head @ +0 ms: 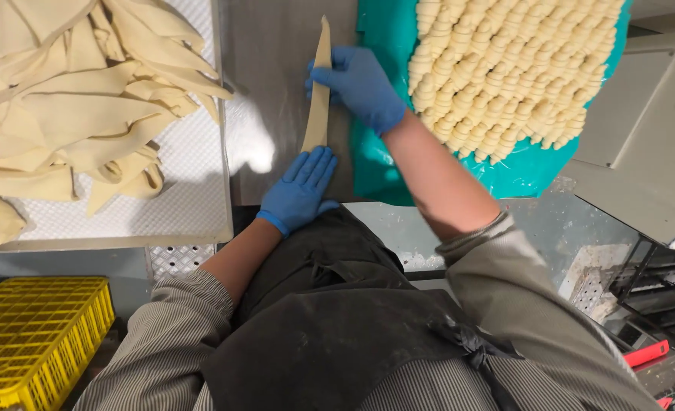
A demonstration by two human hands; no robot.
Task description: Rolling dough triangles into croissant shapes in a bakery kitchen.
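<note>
Nearest the camera, at the bottom of the frame, a dark apron [337, 320] covers the person's striped shirt, with a yellow crate [36, 339] at lower left. Just above, the left hand [298, 192] lies flat with fingers spread, pressing the wide end of a long dough triangle [319, 95] on the metal table [265, 68], while the right hand [359, 85] rests loosely curved over its middle. Farther up, cut dough pieces [78, 106] pile on a tray at upper left, and rolled croissants [505, 72] fill a teal sheet [387, 164] at upper right.
</note>
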